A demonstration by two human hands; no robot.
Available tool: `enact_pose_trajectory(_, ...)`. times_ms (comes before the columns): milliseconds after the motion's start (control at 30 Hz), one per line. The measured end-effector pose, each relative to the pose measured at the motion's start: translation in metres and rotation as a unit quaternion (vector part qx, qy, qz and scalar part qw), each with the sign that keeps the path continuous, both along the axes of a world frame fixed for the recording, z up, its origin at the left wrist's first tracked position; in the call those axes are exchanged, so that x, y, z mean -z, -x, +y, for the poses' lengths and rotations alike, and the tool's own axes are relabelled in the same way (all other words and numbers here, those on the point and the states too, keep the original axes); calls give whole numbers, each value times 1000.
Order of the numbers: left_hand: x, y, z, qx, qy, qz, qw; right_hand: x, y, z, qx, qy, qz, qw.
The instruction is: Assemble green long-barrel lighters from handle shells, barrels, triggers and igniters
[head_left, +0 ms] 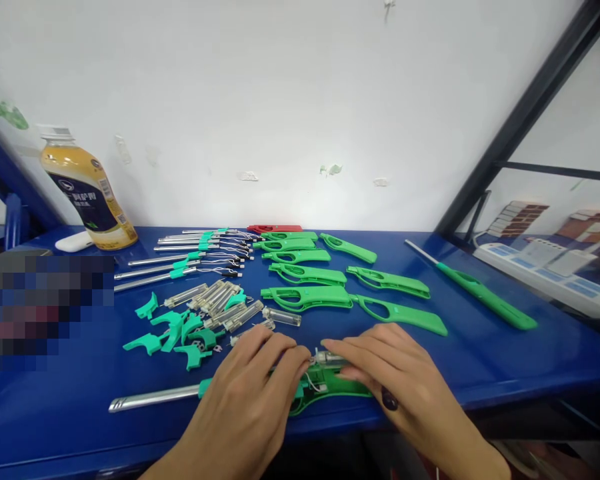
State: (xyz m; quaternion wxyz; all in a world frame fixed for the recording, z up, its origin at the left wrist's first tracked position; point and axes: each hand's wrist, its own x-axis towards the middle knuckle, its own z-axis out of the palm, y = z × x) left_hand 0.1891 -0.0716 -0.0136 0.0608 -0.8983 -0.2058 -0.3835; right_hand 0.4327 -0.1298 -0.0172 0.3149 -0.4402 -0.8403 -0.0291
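A green lighter shell (pixel 343 385) lies at the table's front edge, its hollow side up, with a white wire inside. A silver metal tube (pixel 155 398) with a teal collar extends from it to the left. My left hand (pixel 253 387) covers the shell's left part, fingers bent and pressed together around it. In my right hand (pixel 400 373), closed between thumb and fingers, is a clear fuel tube (pixel 330 358) over the shell. The fingertips of both hands are close to each other at the tube's left end.
Clear tubes (pixel 220 297), teal triggers (pixel 173 329) and silver rods (pixel 180 257) lie to the left. Several green shells (pixel 307 297) are behind my hands. A finished green lighter (pixel 485 293) lies right; a yellow bottle (pixel 87 193) stands back left on the blue table (pixel 80 427).
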Motion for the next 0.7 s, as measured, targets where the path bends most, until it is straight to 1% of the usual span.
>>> enact_pose_trajectory(133,6,16,-10,-59,-12,23,998,1,-1,0,11,39,13,999)
enact_pose_trajectory(233,14,27,-16,-79,-13,46,996,-1,-2,-2,17,81,23,996)
enact_pose_trajectory(333,19,31,-18,-86,-10,50,995,-3,-3,-4,24,126,24,991)
enact_pose_trajectory(433,20,31,-18,-84,11,52,995,-6,-4,-6,25,153,19,988)
enact_pose_trajectory(700,15,28,-18,-63,45,42,996,-7,-4,-6,21,150,16,988)
